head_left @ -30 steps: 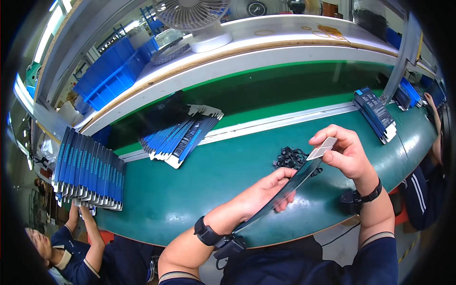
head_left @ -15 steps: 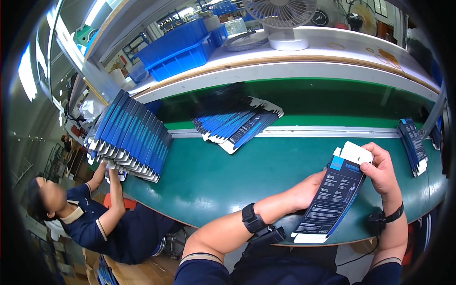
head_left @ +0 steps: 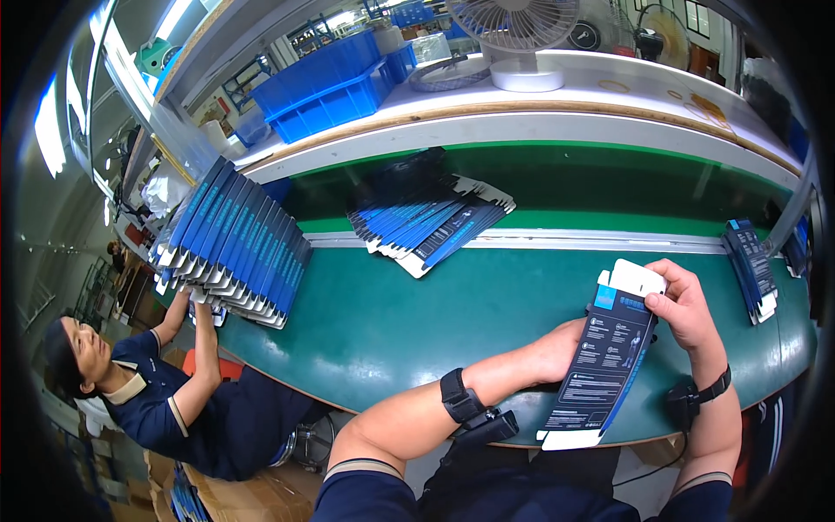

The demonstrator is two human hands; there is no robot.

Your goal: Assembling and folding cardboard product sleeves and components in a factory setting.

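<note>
I hold a flat black and blue carton (head_left: 604,361) with white end flaps upright over the near edge of the green belt (head_left: 417,313). My left hand (head_left: 557,348) supports its back side and is partly hidden behind it. My right hand (head_left: 683,304) pinches the top right corner by the white flap. Both wrists wear black bands.
A fanned pile of flat cartons (head_left: 430,222) lies mid-belt, another small stack (head_left: 752,265) at the right. A co-worker at the left reaches up to a long row of cartons (head_left: 235,239). Blue bins (head_left: 326,83) and a fan (head_left: 517,35) stand on the shelf behind.
My view has swung left, bringing the co-worker and the carton row closer to centre. The carton in my hands has turned from edge-on to showing its printed face.
</note>
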